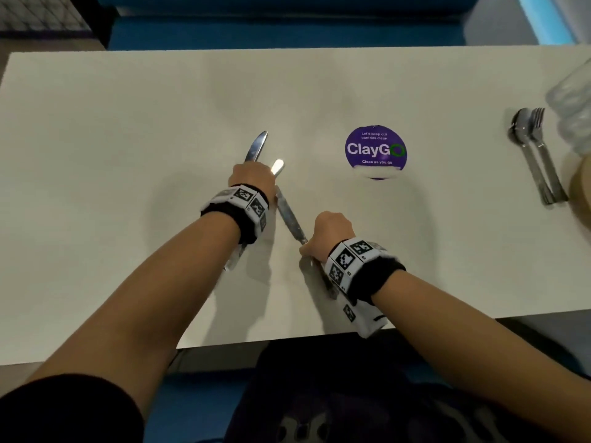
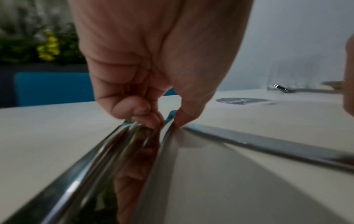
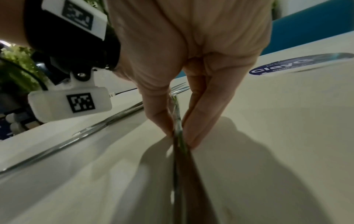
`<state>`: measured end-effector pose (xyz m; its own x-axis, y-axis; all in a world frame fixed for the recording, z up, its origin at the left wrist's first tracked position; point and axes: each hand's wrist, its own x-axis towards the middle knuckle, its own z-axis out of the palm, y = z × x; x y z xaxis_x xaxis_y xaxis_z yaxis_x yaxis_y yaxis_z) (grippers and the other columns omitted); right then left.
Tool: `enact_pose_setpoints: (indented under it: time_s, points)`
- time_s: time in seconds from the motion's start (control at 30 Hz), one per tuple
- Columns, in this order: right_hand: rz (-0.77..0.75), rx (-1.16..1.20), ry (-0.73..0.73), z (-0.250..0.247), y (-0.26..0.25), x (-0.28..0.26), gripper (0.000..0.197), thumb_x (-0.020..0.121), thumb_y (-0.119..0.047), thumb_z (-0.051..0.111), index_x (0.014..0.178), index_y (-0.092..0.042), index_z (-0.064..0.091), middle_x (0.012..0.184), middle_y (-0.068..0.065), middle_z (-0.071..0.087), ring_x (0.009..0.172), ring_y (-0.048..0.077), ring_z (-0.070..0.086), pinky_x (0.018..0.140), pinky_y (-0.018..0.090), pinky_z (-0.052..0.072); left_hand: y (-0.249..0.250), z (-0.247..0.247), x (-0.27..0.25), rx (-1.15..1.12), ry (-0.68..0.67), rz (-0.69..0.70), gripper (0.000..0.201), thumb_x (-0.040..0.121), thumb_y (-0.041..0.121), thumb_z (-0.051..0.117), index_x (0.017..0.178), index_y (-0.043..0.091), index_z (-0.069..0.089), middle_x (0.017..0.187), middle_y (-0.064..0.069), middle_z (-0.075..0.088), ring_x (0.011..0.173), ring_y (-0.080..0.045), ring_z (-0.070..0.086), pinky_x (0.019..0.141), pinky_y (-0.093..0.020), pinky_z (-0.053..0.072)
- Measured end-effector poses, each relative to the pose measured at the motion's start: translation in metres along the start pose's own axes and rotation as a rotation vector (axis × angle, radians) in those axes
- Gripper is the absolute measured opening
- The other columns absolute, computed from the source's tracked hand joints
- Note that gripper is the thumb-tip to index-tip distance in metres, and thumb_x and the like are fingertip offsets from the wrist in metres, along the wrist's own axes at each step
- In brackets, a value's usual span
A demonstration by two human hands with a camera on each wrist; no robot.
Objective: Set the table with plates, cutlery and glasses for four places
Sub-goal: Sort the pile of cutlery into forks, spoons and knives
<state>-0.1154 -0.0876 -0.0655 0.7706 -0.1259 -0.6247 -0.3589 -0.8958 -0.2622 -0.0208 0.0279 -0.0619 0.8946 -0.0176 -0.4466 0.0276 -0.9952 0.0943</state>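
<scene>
Both knives pinched: left hand [image 1: 252, 175] knife [image 1: 256, 146], right hand [image 1: 332, 233] knife [image 1: 289, 215].

My left hand [image 1: 252, 179] is covering the middle of the knife [image 1: 256, 146], so only its blade tip is showing in the head view. My right hand [image 1: 332, 233] is hiding the lower end of the second utensil [image 1: 289, 215]. At the right edge, a clear glass [image 1: 572, 100] and a pale plate [image 1: 580, 190] are being cut off and blurring. My left wrist view is smearing the nearest metal into streaks.
</scene>
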Motion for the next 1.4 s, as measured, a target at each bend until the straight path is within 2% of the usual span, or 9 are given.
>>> enact_pose_setpoints:
  time_s: [0.17,0.43,0.53,0.67,0.77,0.9,1.17,1.27,1.4]
  points:
    - [-0.024,-0.032,0.033,0.002,0.001,-0.003,0.041,0.076,-0.024,0.071,0.059,-0.016,0.035,0.061,0.000,0.040,0.069,0.024,0.050,0.055,0.027,0.038,0.006,0.005,-0.005,-0.003,-0.062,-0.037,0.029,0.099,0.011,0.038,0.119,-0.001,0.056,0.128,-0.017,0.054,0.122,-0.031,0.048,0.096,-0.034,0.040]
    - [-0.067,-0.103,0.003,-0.003,0.005,-0.004,0.040,0.077,-0.028,0.069,0.060,-0.017,0.035,0.062,-0.002,0.040,0.072,0.023,0.051,0.060,0.027,0.038,-0.004,-0.017,-0.018,-0.099,-0.066,0.006,0.027,0.098,0.012,0.041,0.117,-0.003,0.053,0.124,-0.017,0.053,0.110,-0.031,0.056,0.075,-0.030,0.040]
    - [-0.083,-0.112,-0.001,-0.004,0.007,-0.004,0.038,0.077,-0.030,0.071,0.062,-0.015,0.039,0.063,-0.001,0.043,0.072,0.023,0.050,0.062,0.027,0.039,-0.006,-0.036,-0.026,-0.468,-0.044,0.011,0.023,0.095,0.004,0.046,0.117,-0.003,0.050,0.113,-0.015,0.061,0.093,-0.029,0.066,0.071,-0.029,0.053]
    - [-0.136,-0.167,0.013,-0.006,0.005,-0.005,0.025,0.079,-0.028,0.069,0.092,-0.008,0.060,0.080,0.004,0.051,0.074,0.023,0.050,0.066,0.026,0.041,-0.004,-0.059,-0.047,-1.137,-0.061,-0.006,0.035,0.103,0.034,0.028,0.098,0.008,0.051,0.084,-0.014,0.062,0.049,-0.020,0.062,0.053,-0.028,0.057]
    - [-0.162,-0.219,0.030,-0.009,0.001,-0.005,0.024,0.082,-0.022,0.065,0.100,-0.006,0.063,0.082,0.006,0.054,0.079,0.026,0.057,0.066,0.027,0.043,-0.008,-0.064,-0.052,-1.333,-0.112,-0.036,0.075,0.093,0.064,0.012,0.085,0.008,0.062,0.081,-0.013,0.060,0.061,-0.024,0.063,0.073,-0.038,0.059]
    - [-0.175,-0.277,0.069,-0.016,0.000,0.001,0.025,0.083,-0.016,0.062,0.106,-0.004,0.063,0.104,0.012,0.066,0.098,0.030,0.064,0.073,0.030,0.047,-0.011,-0.063,-0.054,-1.434,-0.079,-0.023,0.090,0.091,0.069,0.010,0.082,0.001,0.068,0.086,-0.016,0.063,0.067,-0.021,0.061,0.069,-0.035,0.060]
    - [-0.073,-0.018,0.072,-0.033,0.006,0.023,0.018,0.079,-0.021,0.066,0.070,-0.006,0.061,0.068,0.008,0.058,0.071,0.025,0.056,0.052,0.022,0.040,-0.027,-0.074,-0.059,-1.414,-0.137,0.002,0.029,0.095,0.024,0.041,0.075,0.008,0.054,0.063,-0.009,0.058,0.056,-0.021,0.054,0.052,-0.027,0.053]
    - [-0.049,0.277,0.172,-0.047,0.005,0.033,0.016,0.079,-0.017,0.065,0.074,-0.002,0.069,0.076,0.013,0.070,0.073,0.025,0.068,0.067,0.030,0.057,-0.031,-0.078,-0.059,-1.437,-0.187,0.126,0.024,0.085,-0.006,0.042,0.066,0.002,0.054,0.069,-0.011,0.051,0.061,-0.020,0.049,0.052,-0.022,0.053]
    - [-0.045,0.662,0.199,-0.070,-0.004,0.040,0.019,0.085,-0.013,0.062,0.067,-0.005,0.065,0.068,0.008,0.067,0.069,0.024,0.070,0.078,0.039,0.060,-0.032,-0.079,-0.059,-1.215,-0.136,0.277,0.041,0.082,-0.022,0.038,0.102,0.006,0.060,0.090,-0.005,0.055,0.065,-0.012,0.051,0.048,-0.011,0.043]
